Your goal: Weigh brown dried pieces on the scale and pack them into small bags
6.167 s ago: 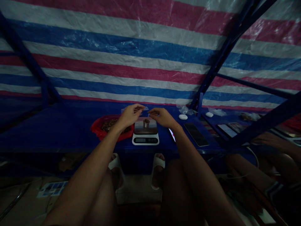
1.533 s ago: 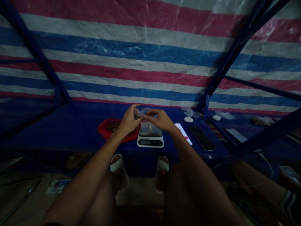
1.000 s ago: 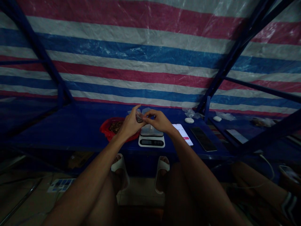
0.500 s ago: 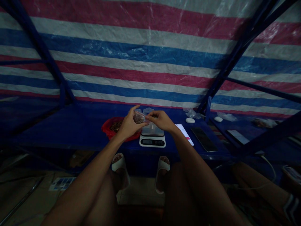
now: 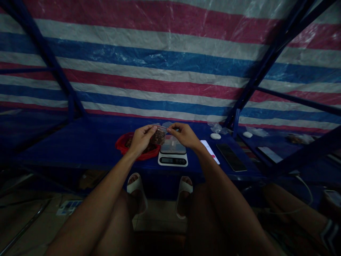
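Observation:
Between my two hands hangs a small clear zip bag [image 5: 160,137] with brown bits inside. My left hand [image 5: 142,138] pinches its top left corner between thumb and fingers. At the top right corner, my right hand [image 5: 183,134] is closed on the bag's edge. A white kitchen scale [image 5: 173,160] with a dark display stands just below the bag; something clear lies on its plate. To the left, partly behind my left hand and the bag, sits a red plastic basket [image 5: 149,155] holding more brown pieces.
Right of the scale lie a phone with a lit screen [image 5: 210,151] and a dark phone [image 5: 231,157]. A white oval case [image 5: 215,136] and crumpled clear bags [image 5: 220,128] are behind them. Blue metal posts [image 5: 247,81] frame the blue table [image 5: 80,142]. Another person's leg [image 5: 290,206] is at lower right.
My left hand has gone from spread around the bag to pinching its top corner. The bag now hangs straighter, its brown contents showing more clearly. My right hand has barely moved.

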`<move>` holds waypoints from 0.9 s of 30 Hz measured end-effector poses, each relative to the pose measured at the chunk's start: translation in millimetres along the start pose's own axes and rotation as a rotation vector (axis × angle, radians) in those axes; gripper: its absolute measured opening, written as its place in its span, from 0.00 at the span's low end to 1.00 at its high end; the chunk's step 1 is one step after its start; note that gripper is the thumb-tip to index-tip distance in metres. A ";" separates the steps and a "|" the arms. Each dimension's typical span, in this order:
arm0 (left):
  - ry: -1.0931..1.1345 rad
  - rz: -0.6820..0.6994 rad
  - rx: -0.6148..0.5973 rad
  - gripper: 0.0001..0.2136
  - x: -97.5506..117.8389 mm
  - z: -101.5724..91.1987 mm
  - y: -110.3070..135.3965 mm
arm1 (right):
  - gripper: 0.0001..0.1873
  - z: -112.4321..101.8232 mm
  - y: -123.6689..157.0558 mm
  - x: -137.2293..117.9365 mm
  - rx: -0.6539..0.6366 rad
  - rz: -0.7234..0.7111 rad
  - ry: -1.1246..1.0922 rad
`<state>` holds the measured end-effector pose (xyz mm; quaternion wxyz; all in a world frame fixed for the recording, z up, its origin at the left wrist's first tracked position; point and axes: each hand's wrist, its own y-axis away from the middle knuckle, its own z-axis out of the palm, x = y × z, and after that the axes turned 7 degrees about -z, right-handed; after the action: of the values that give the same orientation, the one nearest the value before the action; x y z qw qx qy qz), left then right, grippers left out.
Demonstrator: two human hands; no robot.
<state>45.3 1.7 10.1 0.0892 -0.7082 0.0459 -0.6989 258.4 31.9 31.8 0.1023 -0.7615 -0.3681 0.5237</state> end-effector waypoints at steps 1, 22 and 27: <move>0.000 0.008 0.005 0.27 -0.3 0.4 -0.1 | 0.15 -0.7 -0.1 -0.1 0.003 -0.004 0.000; 0.018 0.071 0.014 0.25 1.1 5.1 1.6 | 0.15 11.9 -3.0 -12.3 0.041 -0.044 0.017; -0.039 0.093 -0.015 0.24 3.3 6.2 3.2 | 0.13 16.3 -3.0 -15.9 0.088 -0.033 0.040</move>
<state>51.8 -1.6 12.6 0.1173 -0.7196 0.0823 -0.6795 240.0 19.7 37.8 0.1514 -0.7603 -0.3552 0.5223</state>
